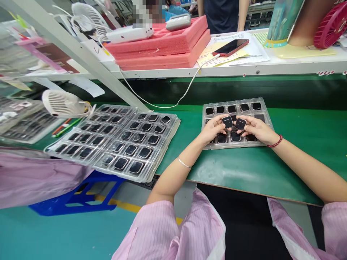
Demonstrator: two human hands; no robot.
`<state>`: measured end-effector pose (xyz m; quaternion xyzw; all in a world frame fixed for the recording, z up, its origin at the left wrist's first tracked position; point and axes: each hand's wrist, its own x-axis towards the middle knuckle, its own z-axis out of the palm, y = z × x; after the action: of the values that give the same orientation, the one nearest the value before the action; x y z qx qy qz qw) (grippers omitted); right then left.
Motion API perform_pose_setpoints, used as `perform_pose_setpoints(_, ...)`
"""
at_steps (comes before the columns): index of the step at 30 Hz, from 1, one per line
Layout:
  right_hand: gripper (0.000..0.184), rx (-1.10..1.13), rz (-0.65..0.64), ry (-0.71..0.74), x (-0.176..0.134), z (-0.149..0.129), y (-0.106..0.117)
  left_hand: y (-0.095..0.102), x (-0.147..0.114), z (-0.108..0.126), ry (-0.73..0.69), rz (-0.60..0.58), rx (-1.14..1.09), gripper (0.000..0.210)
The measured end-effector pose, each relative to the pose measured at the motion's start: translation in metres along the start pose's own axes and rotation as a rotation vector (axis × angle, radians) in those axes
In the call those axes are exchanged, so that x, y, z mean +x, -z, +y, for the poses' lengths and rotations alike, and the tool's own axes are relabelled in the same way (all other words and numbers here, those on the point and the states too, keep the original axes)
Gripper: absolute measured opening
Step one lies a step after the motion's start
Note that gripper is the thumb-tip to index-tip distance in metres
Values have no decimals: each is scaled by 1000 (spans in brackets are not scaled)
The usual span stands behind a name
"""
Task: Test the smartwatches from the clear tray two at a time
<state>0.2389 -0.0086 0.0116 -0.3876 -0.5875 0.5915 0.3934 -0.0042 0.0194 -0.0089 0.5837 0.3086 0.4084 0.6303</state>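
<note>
Between thumb and fingers, my left hand [213, 129] grips a black square piece with rounded corners [227, 122], like a smartwatch face. My right hand [256, 129] pinches a second such square piece [240, 124], tilted, close beside the first. Both hands are closed and hover over a clear plastic tray [235, 146] on the green bench. Dark square pieces sit in this tray's pockets, partly hidden by my hands. To the left lie larger clear trays [151, 169], stacked, with several rows of similar dark squares.
A white fan [63, 103] stands behind the left trays, near coloured pens [66, 127]. Above the bench, a shelf [168, 73] carries red foam blocks [159, 47], a phone [231, 47] with a hanging white cable [187, 92], and a magenta fan [331, 27]. A person [221, 16] stands beyond; a blue stool [78, 198] is lower left.
</note>
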Motion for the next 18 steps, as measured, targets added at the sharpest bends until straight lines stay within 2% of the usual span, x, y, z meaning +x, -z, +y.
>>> perform_pose_setpoints(6, 39, -132, -20, -7, -5, -7, -3, -6, -5, 7, 7, 21, 102, 56)
perform_pose_setpoints(15, 52, -75, -31, 1, -4, -7, -5, -8, -4, 9, 8, 45, 122, 57)
perform_pose_setpoints(18, 48, -1, 6, -4, -1, -11, 3, -9, -4, 10, 11, 43, 111, 54)
